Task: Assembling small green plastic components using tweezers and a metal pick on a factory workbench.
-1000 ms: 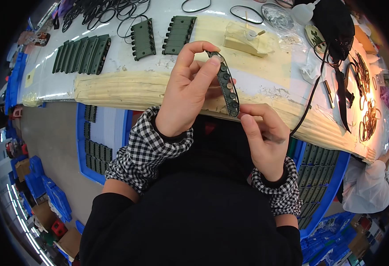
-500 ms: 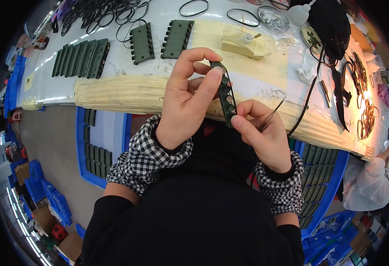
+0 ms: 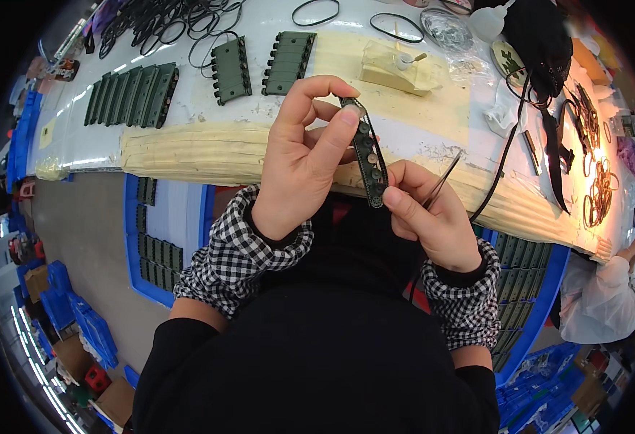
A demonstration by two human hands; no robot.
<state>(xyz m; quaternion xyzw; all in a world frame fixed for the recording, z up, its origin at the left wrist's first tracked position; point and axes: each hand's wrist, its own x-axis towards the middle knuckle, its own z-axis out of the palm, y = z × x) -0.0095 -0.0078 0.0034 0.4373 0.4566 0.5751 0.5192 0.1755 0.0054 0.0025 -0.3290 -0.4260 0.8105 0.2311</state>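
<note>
Between my hands is a narrow dark green toy tank side piece (image 3: 369,155) with a row of round wheels and a black track band along its edges. It stands tilted, its upper end leaning left. My left hand (image 3: 299,159) is closed, pinching the upper end between thumb and bent forefinger. At the lower end, the thumb and forefinger of my right hand (image 3: 433,217) are pressed together against the piece's edge. Metal tweezers (image 3: 445,178) stick out of the right hand, tips pointing up and right. Fingers partly hide both ends of the piece.
Groups of green wheeled pieces (image 3: 133,95) lie on the white table, left and middle. Black bands (image 3: 169,25) are heaped behind them. A yellowish block (image 3: 397,79) sits beyond my hands. Blue trays (image 3: 131,239) of green parts flank me below. Another person's sleeve (image 3: 603,304) shows at right.
My left hand and the piece have shifted slightly left. My right fingertips have slid a little along its lower end, and the tweezers stand somewhat steeper.
</note>
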